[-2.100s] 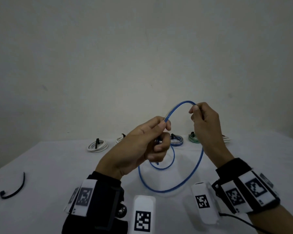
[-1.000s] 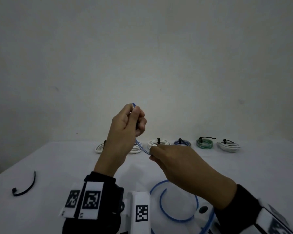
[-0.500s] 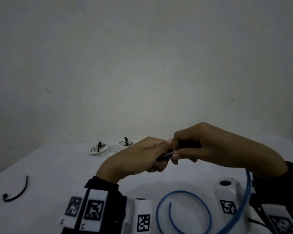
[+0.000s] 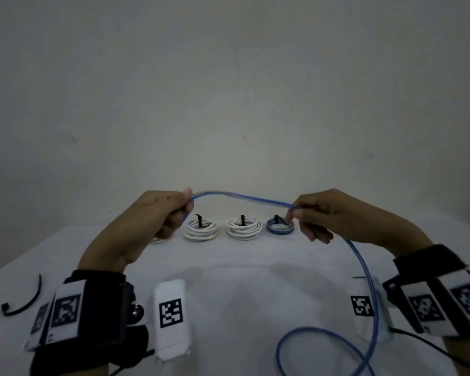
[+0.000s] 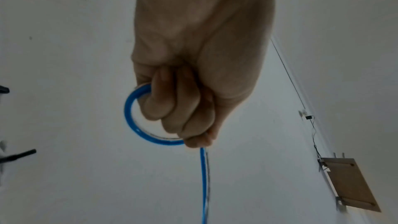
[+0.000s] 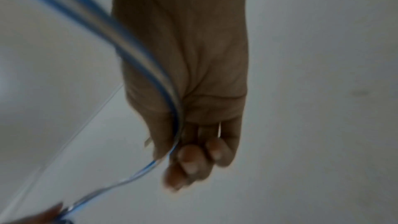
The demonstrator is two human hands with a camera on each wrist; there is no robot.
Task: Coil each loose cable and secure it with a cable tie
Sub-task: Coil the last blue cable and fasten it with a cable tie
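A loose blue cable (image 4: 242,198) stretches between my two hands above the white table (image 4: 242,280). My left hand (image 4: 171,213) grips it with curled fingers, and in the left wrist view a small blue loop (image 5: 137,125) sticks out of the fist. My right hand (image 4: 307,215) pinches the cable (image 6: 170,108) between thumb and fingers. From there the cable drops past my right wrist and curls into a loop (image 4: 323,348) on the table near me. A black cable tie (image 4: 25,305) lies at the near left.
Two white coils (image 4: 200,229) (image 4: 244,228) and a blue coil (image 4: 280,228), each bound with a black tie, stand in a row at the table's far edge by the wall. Another coil is hidden behind my left hand.
My hands were together half a second ago; they have drawn apart, left going left and right going right, stretching a span of blue cable between them.
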